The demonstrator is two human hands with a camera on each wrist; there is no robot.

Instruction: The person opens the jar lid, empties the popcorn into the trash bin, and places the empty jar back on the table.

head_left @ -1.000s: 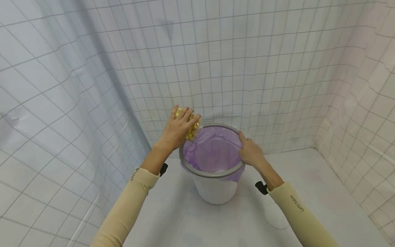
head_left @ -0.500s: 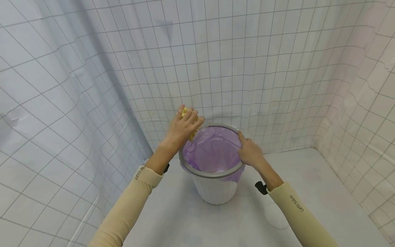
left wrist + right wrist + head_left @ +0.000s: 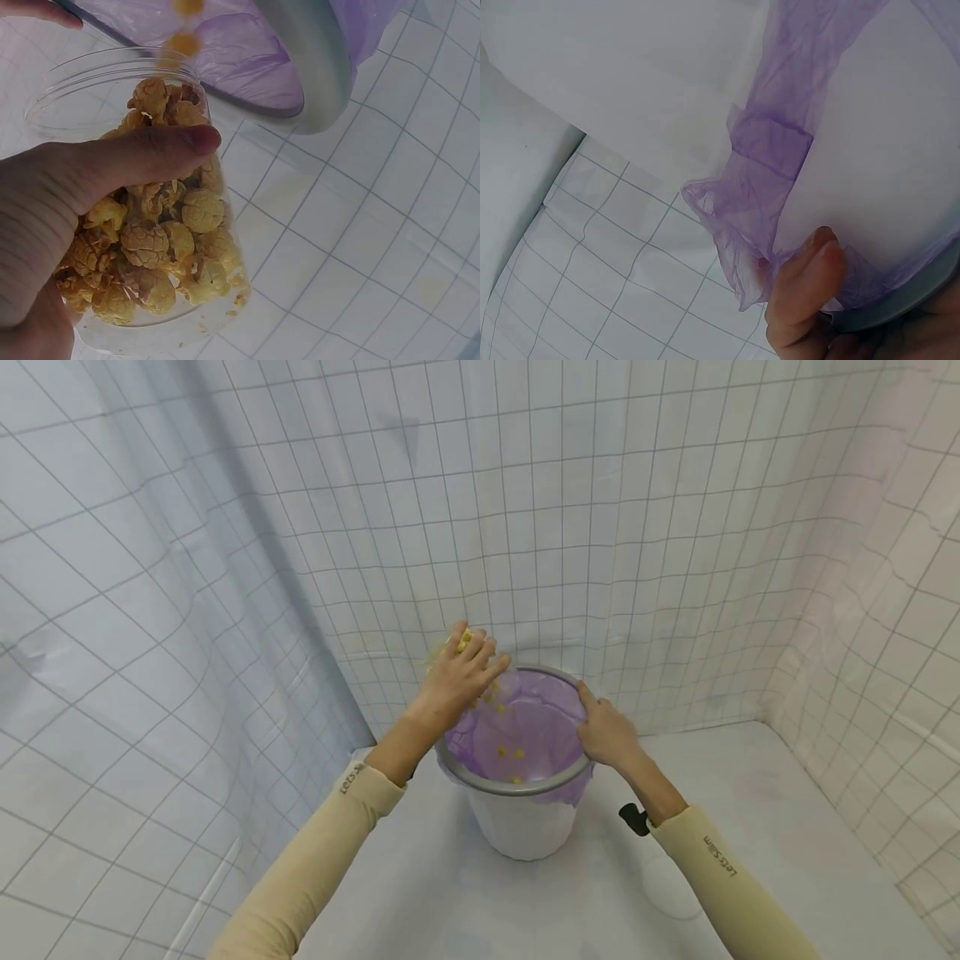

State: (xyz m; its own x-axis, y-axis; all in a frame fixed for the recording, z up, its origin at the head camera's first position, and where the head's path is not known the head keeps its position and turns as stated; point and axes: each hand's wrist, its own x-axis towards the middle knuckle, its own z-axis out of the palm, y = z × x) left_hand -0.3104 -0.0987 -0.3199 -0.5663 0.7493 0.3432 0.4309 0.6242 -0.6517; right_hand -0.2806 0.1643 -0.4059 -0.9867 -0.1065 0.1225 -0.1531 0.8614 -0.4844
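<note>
My left hand (image 3: 459,681) grips a clear plastic jar (image 3: 142,336) of popcorn (image 3: 146,244), thumb across its side in the left wrist view. The jar is tilted with its open mouth over the left part of a white bin (image 3: 522,827). Loose popcorn pieces (image 3: 519,753) are falling in front of the purple bin liner (image 3: 547,727). My right hand (image 3: 609,731) holds the bin's grey rim (image 3: 517,788) at the right, with fingers curled against the outside by the liner's folded edge (image 3: 761,172). The head view shows little of the jar behind my left hand.
The bin stands on a white floor (image 3: 750,810). Sheets with a tile grid hang close behind it (image 3: 555,552), along the left (image 3: 112,635) and along the right (image 3: 892,635). A faint pale disc (image 3: 670,887) lies on the floor near my right sleeve.
My left hand has moved slightly right over the bin and tipped the jar further. Popcorn now drops from it into the bin. My right hand has stayed on the rim.
</note>
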